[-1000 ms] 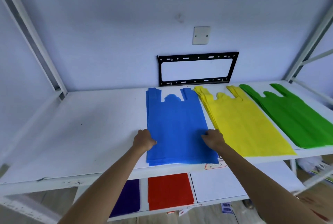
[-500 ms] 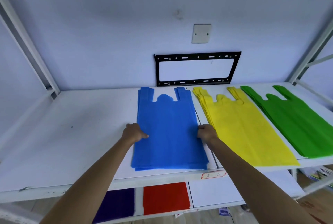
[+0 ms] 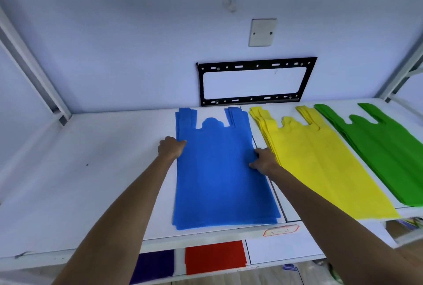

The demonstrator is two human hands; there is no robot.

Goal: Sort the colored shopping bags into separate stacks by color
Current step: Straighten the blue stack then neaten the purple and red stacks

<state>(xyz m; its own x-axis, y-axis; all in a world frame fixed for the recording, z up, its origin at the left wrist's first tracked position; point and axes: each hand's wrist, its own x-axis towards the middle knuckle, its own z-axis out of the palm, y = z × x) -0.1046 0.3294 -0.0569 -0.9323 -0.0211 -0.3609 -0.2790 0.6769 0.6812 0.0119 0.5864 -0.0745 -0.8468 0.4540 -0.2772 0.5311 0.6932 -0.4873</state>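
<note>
Both hands have slid up the blue stack's [image 3: 219,170] sides — apparently squaring it.

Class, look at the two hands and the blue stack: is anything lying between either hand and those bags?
Nothing visible does. The left hand rests at the blue stack's left edge, and the right hand at its right edge, beside the yellow stack.

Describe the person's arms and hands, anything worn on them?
Both arms are bare up to the frame's bottom edge: no sleeves show. The left hand and right hand carry no gloves, and no watch, bracelet or ring is visible. No markings show.
</note>
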